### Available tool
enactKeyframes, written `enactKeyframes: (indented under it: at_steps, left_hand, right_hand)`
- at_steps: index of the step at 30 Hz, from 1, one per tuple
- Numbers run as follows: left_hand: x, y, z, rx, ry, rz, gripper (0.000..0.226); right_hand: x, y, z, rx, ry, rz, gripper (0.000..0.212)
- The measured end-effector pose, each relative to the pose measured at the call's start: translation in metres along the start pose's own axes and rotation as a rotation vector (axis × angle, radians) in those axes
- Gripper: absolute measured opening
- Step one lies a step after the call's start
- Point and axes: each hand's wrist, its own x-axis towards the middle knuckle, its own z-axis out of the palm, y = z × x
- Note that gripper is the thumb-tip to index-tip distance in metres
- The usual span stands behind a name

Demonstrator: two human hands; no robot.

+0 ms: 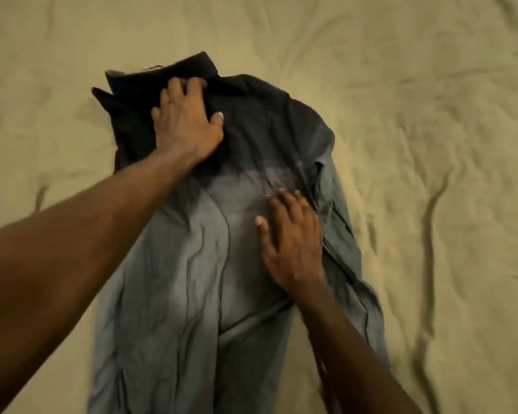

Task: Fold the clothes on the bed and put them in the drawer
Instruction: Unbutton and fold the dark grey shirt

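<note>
A grey-blue collared shirt (pixel 174 279) lies lengthwise on the bed, its collar at the far end and its sides folded inward over the middle. My left hand (pixel 186 121) presses flat on the dark upper part just below the collar, fingers spread. Lower down, right of the centre fold, my right hand (pixel 290 234) rests flat on the cloth with straight fingers. Neither hand grips any fabric. The shirt's lower hem runs out of the bottom of the frame.
The wrinkled cream bedsheet (pixel 416 144) surrounds the shirt on all sides. No other clothes and no drawer are in view.
</note>
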Motion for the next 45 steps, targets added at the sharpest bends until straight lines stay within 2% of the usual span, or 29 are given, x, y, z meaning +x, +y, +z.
enactKeyframes:
  at_steps: [2, 4, 6, 7, 8, 10, 13, 16, 19, 20, 21, 24, 25, 26, 28, 29, 30, 32, 35, 36, 38, 39, 40, 42, 43, 45]
  left_hand:
    - [-0.067, 0.016, 0.013, -0.179, -0.015, 0.140, 0.035]
    - [-0.146, 0.029, 0.027, -0.210, -0.245, 0.198, 0.034]
    - [-0.219, 0.044, 0.032, -0.074, -0.486, 0.171, 0.056]
    - [-0.248, 0.049, 0.033, 0.031, -0.550, 0.166, 0.065]
    - [-0.274, 0.054, 0.033, 0.116, -0.580, 0.156, 0.068]
    - [-0.307, 0.054, 0.036, 0.184, -0.594, 0.103, 0.057]
    - [-0.345, 0.052, 0.037, 0.088, -0.488, -0.023, 0.027]
    - [-0.374, 0.056, 0.041, 0.037, -0.269, -0.076, 0.029]
    - [-0.392, 0.088, 0.043, 0.133, -0.025, 0.006, 0.028]
    - [-0.395, 0.098, 0.045, 0.136, 0.010, 0.014, 0.028]
    - [-0.399, 0.105, 0.050, 0.148, 0.020, -0.010, 0.034]
    - [-0.397, 0.098, 0.060, 0.304, -0.188, -0.283, 0.076]
    - [-0.397, 0.095, 0.064, 0.327, -0.234, -0.354, 0.080]
    - [-0.397, 0.094, 0.066, 0.311, -0.253, -0.388, 0.074]
    - [-0.401, 0.096, 0.070, 0.211, -0.172, -0.278, 0.047]
    - [-0.404, 0.100, 0.070, 0.150, -0.140, -0.217, 0.037]
    - [-0.407, 0.106, 0.069, 0.095, -0.175, -0.200, 0.034]
    - [-0.413, 0.119, 0.065, 0.085, -0.235, -0.225, 0.040]
    - [-0.418, 0.128, 0.061, 0.066, -0.294, -0.313, 0.054]
    - [-0.420, 0.130, 0.059, 0.059, -0.297, -0.305, 0.051]
    - [-0.427, 0.134, 0.059, -0.053, -0.143, -0.225, 0.025]
    - [-0.431, 0.133, 0.059, -0.134, -0.078, -0.202, 0.009]
    - [-0.435, 0.130, 0.058, -0.218, -0.057, -0.233, 0.007]
    - [-0.439, 0.119, 0.050, -0.418, -0.065, -0.410, 0.019]
    - [-0.440, 0.110, 0.044, -0.575, -0.017, -0.521, 0.022]
    - [-0.440, 0.088, 0.038, -0.822, 0.111, -0.756, 0.021]
  right_hand:
    - [-0.014, 0.035, -0.018, -0.113, -0.038, 0.094, 0.063]
    - [-0.025, 0.075, -0.036, -0.220, -0.195, 0.060, 0.070]
    - [-0.027, 0.104, -0.047, -0.264, -0.324, -0.020, 0.075]
    - [-0.025, 0.112, -0.048, -0.275, -0.365, -0.041, 0.077]
    - [-0.024, 0.116, -0.047, -0.275, -0.402, -0.047, 0.078]
    - [-0.020, 0.114, -0.044, -0.261, -0.437, -0.037, 0.079]
    - [-0.022, 0.111, -0.046, -0.229, -0.423, -0.042, 0.079]
    - [-0.020, 0.093, -0.056, -0.234, -0.327, 0.014, 0.078]
    - [0.008, 0.069, -0.069, -0.398, -0.195, -0.026, 0.073]
    - [0.023, 0.062, -0.072, -0.407, -0.199, -0.019, 0.074]
    - [0.040, 0.057, -0.077, -0.386, -0.235, -0.006, 0.075]
    - [0.078, 0.042, -0.094, -0.283, -0.434, 0.052, 0.064]
    - [0.086, 0.039, -0.098, -0.277, -0.494, 0.053, 0.058]
    - [0.093, 0.037, -0.097, -0.240, -0.531, 0.042, 0.053]
    - [0.105, 0.038, -0.089, -0.015, -0.563, 0.089, 0.037]
    - [0.109, 0.039, -0.084, 0.146, -0.578, 0.167, 0.030]
    - [0.119, 0.043, -0.073, 0.345, -0.594, 0.309, 0.025]
    - [0.125, 0.041, -0.061, 0.686, -0.643, 0.584, 0.016]
    - [0.127, 0.030, -0.065, 0.847, -0.717, 0.749, 0.007]
    - [0.131, 0.029, -0.063, 0.907, -0.715, 0.782, 0.010]
    - [0.141, 0.027, -0.062, 1.006, -0.658, 0.834, 0.028]
    - [0.141, 0.022, -0.067, 1.072, -0.607, 0.822, 0.032]
    - [0.140, 0.014, -0.070, 1.128, -0.537, 0.775, 0.035]
    - [0.133, -0.006, -0.077, 1.159, -0.330, 0.655, 0.041]
    - [0.132, -0.016, -0.073, 1.146, -0.247, 0.591, 0.044]
    - [0.129, -0.034, -0.058, 0.973, -0.217, 0.389, 0.055]
